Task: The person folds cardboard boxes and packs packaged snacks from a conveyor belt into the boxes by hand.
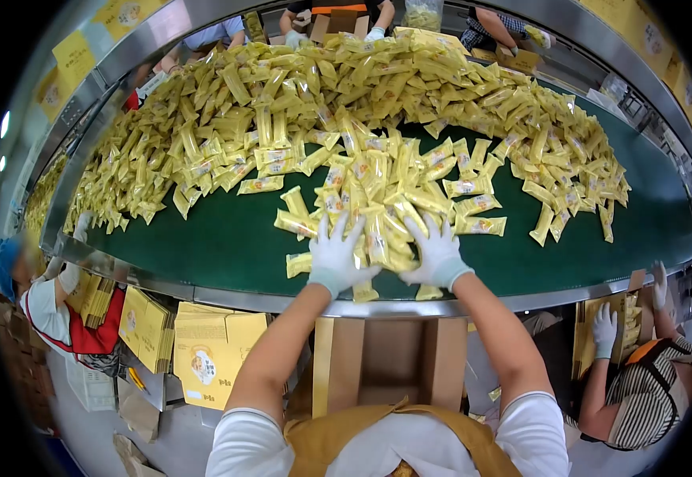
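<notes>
My left hand (336, 256), in a white glove, lies with its fingers spread against the left side of a cluster of yellow wrapped snack packets (376, 234). On the cluster's right side rests my right hand (435, 254), also gloved, fingers apart. Several packets sit between the two hands, near the front edge of the green conveyor belt (235, 258). Below that edge, right in front of my body, stands an open cardboard box (348, 362) with its flaps up; no packets show inside it.
A large heap of packets (227, 103) covers the belt's far side. Stacked flat cartons (217, 350) stand at the lower left. Co-workers are at the left (48, 306), the right (640, 389) and across the belt. A metal rail (227, 296) runs along the near edge.
</notes>
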Available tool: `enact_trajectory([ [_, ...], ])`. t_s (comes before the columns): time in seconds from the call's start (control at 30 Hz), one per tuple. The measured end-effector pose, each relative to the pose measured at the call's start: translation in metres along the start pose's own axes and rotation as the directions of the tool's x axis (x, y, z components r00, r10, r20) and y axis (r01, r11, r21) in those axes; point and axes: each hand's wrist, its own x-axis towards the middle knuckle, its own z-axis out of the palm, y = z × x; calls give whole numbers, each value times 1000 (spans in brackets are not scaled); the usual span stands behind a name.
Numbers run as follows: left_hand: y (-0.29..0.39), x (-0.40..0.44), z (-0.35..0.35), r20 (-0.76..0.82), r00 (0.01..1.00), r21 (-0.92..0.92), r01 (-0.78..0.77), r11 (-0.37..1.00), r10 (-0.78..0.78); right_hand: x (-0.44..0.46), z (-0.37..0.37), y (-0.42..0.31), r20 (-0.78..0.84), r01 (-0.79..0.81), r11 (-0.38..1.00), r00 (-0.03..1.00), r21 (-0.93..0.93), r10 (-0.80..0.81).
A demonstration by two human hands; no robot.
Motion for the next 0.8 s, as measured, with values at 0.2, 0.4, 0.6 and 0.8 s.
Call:
enact_trajectory([
  [0.2,-25,10,8,78,962,-1,-264,965,263,2,6,41,-125,71,996,989,-59,-78],
  [0.4,-43,-26,-14,32,865,223,-495,840,502,-45,20,82,-193,101,990,974,-99,-118],
  [0.6,-25,-65,7,114,992,-52,-47,998,53,-89,39,80,-561,-172,977,800,127,213],
  [0.8,-26,-59,-46,292,956,-291,50,955,39,-117,41,83,-468,-239,971,857,10,215],
])
